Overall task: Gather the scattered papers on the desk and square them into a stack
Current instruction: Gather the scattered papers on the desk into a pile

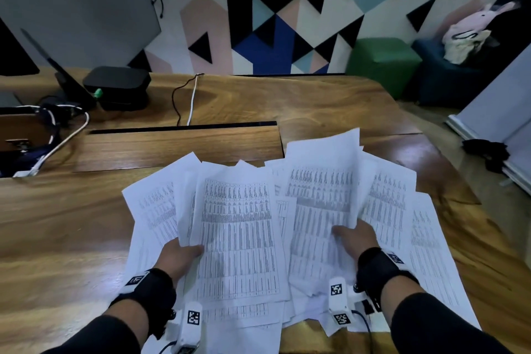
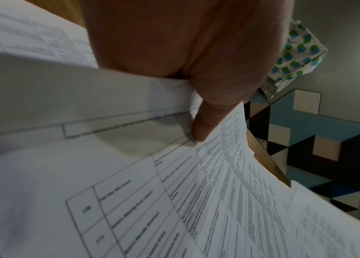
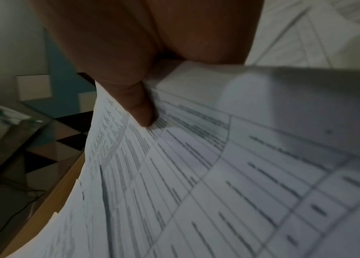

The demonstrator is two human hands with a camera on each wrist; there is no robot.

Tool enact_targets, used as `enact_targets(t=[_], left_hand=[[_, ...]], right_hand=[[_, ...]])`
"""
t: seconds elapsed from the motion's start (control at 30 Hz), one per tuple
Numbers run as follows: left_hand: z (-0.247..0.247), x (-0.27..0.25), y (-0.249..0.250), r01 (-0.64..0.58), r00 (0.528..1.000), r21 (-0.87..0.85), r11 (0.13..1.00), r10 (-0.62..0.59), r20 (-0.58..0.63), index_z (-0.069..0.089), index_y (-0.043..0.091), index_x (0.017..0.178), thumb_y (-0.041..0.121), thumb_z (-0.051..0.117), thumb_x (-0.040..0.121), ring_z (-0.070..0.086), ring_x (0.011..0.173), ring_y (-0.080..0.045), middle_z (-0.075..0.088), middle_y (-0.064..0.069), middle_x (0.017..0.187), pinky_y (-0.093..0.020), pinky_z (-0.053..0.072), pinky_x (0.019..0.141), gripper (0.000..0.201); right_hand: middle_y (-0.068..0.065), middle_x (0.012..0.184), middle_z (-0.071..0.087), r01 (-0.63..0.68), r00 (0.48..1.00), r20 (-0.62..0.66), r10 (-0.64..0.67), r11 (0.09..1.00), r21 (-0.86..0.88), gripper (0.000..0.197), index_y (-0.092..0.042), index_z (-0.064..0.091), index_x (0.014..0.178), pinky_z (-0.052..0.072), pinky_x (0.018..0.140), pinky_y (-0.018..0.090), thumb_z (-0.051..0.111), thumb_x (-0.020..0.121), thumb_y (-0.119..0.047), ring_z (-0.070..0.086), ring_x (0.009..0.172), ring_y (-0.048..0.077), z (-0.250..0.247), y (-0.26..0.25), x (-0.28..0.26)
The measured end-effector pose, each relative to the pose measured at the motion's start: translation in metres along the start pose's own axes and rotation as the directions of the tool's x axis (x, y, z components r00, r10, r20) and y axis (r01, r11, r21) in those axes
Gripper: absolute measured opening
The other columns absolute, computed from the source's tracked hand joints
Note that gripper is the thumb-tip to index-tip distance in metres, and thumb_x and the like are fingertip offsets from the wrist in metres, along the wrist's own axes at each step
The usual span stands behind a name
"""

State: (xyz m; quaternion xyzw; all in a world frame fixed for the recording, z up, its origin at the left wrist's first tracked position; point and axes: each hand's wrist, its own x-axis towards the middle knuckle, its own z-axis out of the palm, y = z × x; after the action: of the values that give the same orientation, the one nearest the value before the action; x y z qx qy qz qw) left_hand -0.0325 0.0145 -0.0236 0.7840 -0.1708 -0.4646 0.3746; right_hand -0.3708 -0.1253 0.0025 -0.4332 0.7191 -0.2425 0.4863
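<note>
Containers: a rectangular recess [image 1: 178, 129] in the wooden desk [image 1: 57, 238], well beyond the left hand; contents not visible. To the far left of that hand, an open cavity [image 1: 26, 141] in the desk holding a tangle of cables [image 1: 57, 135] and a white plug.

Papers [image 1: 241, 238]: a loose fan of printed table sheets, overlapping at odd angles, spread under and between both hands and out to the right of the right hand. Not squared; corners jutting in several directions, a few sheets hanging over the near desk edge.

Left hand [image 1: 179, 260]: gripping a sheaf at its left edge, thumb [image 2: 205, 125] on top pressing down on a printed page, fingers tucked underneath and out of sight. Sheets bowed upward beyond the thumb.

Right hand [image 1: 357, 240]: gripping another sheaf at its right side, thumb [image 3: 141, 108] lying on the printed face, remaining fingers hidden beneath the pages. Paper curling up around the grip.

Both wrists in black straps carrying white camera mounts with square markers.

Beyond the left hand, toward the far desk edge: a black box [image 1: 116, 86] and two thin cords [image 1: 186, 100], one black, one white. Far beyond the right hand: a green cube seat [image 1: 383, 62] against the patterned wall.
</note>
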Motion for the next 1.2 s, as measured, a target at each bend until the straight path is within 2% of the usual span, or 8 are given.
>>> enact_targets(t=[0.23,0.4,0.57,0.67,0.83,0.97,1.1,1.2], left_hand=[[-0.006,-0.006,-0.005,-0.014,0.999,-0.013,1.000,0.013,-0.034,0.066,0.010,0.103,0.006,0.063,0.089,0.067,0.090,-0.034,0.071,-0.013,0.098,-0.043,0.054,0.084,0.016],[-0.010,-0.012,-0.006,-0.024,1.000,-0.030,0.999,0.024,-0.019,0.068,0.010,0.098,0.003,0.060,0.089,0.067,0.090,-0.032,0.072,-0.013,0.097,-0.036,0.052,0.074,0.013],[-0.015,-0.023,-0.010,-0.045,0.999,-0.056,0.997,0.044,-0.031,0.067,0.010,0.090,0.000,0.058,0.089,0.066,0.087,-0.031,0.071,-0.013,0.093,-0.033,0.049,0.071,0.014],[-0.019,-0.025,-0.015,-0.032,0.998,-0.083,0.996,0.028,-0.048,0.066,0.009,0.085,-0.002,0.057,0.088,0.067,0.086,-0.034,0.072,-0.014,0.090,-0.037,0.052,0.075,0.015],[-0.019,-0.024,-0.022,-0.015,0.998,-0.102,0.995,0.008,-0.064,0.064,0.007,0.079,0.000,0.058,0.080,0.066,0.082,-0.037,0.070,-0.019,0.085,-0.043,0.052,0.077,0.009],[-0.016,-0.034,-0.021,0.007,0.999,-0.100,0.995,-0.010,-0.032,0.065,0.004,0.092,0.000,0.059,0.083,0.065,0.089,-0.039,0.070,-0.022,0.094,-0.036,0.046,0.072,0.011],[-0.009,-0.039,-0.008,0.044,0.999,-0.151,0.988,-0.045,-0.002,0.061,-0.002,0.088,-0.003,0.053,0.086,0.057,0.065,-0.030,0.064,-0.018,0.074,-0.029,0.041,0.060,0.008],[-0.001,-0.040,0.002,0.134,0.991,-0.235,0.963,-0.131,0.030,0.055,-0.001,0.081,0.003,0.059,0.076,0.055,0.061,-0.031,0.059,-0.020,0.069,-0.031,0.042,0.059,0.007]], right_hand=[[0.007,0.069,0.054,0.315,0.938,-0.163,-0.305,0.948,0.040,0.008,-0.005,0.059,0.084,0.040,0.052,0.025,0.056,0.090,-0.010,0.051,0.060,0.021,-0.036,-0.057,-0.019],[0.005,0.076,0.061,0.377,0.913,-0.237,-0.333,0.909,0.175,0.012,-0.014,0.060,0.074,0.046,0.069,0.032,0.063,0.086,-0.012,0.055,0.069,0.021,-0.057,-0.082,-0.021],[0.011,0.087,0.062,0.328,0.928,-0.296,-0.228,0.875,0.356,0.016,-0.003,0.064,0.095,0.050,0.079,0.036,0.070,0.083,-0.011,0.063,0.090,0.028,-0.067,-0.096,-0.021],[0.004,0.087,0.065,0.291,0.945,-0.280,-0.167,0.821,0.491,0.023,-0.002,0.062,0.110,0.052,0.063,0.021,0.066,0.088,-0.005,0.065,0.084,0.024,-0.072,-0.103,-0.025],[0.016,0.115,0.069,0.162,0.986,-0.133,-0.098,0.734,0.660,0.047,0.002,0.060,0.119,0.051,0.093,0.046,0.076,0.077,-0.009,0.067,0.100,0.033,-0.071,-0.106,-0.031],[0.019,0.110,0.070,0.057,0.993,-0.118,0.007,0.846,0.530,0.028,-0.003,0.064,0.112,0.051,0.095,0.049,0.066,0.085,-0.007,0.067,0.097,0.036,-0.018,-0.077,-0.045],[0.023,0.088,0.061,-0.160,0.984,-0.024,0.179,0.924,0.349,0.018,0.008,0.053,0.099,0.045,0.096,0.050,0.062,0.088,-0.003,0.059,0.087,0.031,0.030,-0.037,-0.063],[0.026,0.114,0.058,-0.295,0.955,0.074,0.286,0.934,0.202,0.025,0.008,0.054,0.112,0.040,0.097,0.054,0.058,0.089,-0.001,0.055,0.109,0.044,0.034,-0.017,-0.067]])
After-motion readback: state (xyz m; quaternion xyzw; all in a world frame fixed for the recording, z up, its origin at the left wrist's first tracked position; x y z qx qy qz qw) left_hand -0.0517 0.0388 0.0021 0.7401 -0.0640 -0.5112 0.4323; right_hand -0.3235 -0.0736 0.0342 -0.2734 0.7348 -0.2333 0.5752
